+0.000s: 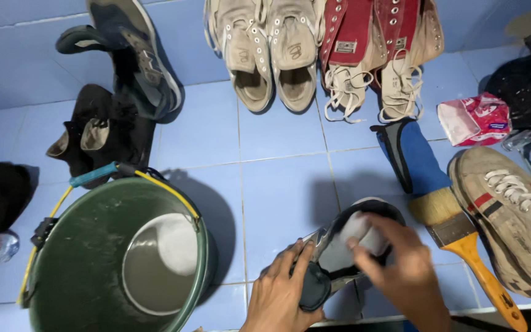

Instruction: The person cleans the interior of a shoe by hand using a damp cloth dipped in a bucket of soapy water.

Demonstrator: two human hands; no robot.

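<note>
Left hand (281, 295) grips dark shoe (333, 255) at heel; right hand (401, 264) pinches pale cloth (364, 230) inside it. Blue tiled floor (278, 184). Shoe's long axis diagonal, toe pointing upper right.

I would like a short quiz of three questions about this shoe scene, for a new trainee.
1. True or false: the green bucket lies tipped on its side.
2. Which thing lies right of the dark shoe? A) a paintbrush with a yellow handle; B) a sponge; C) a spray can.
3. What does the right hand press into the shoe's opening?

Key:
1. False; it stands upright, with cloudy water inside.
2. A.
3. A pale cloth or pad; the left hand grips the shoe's heel end.
</note>
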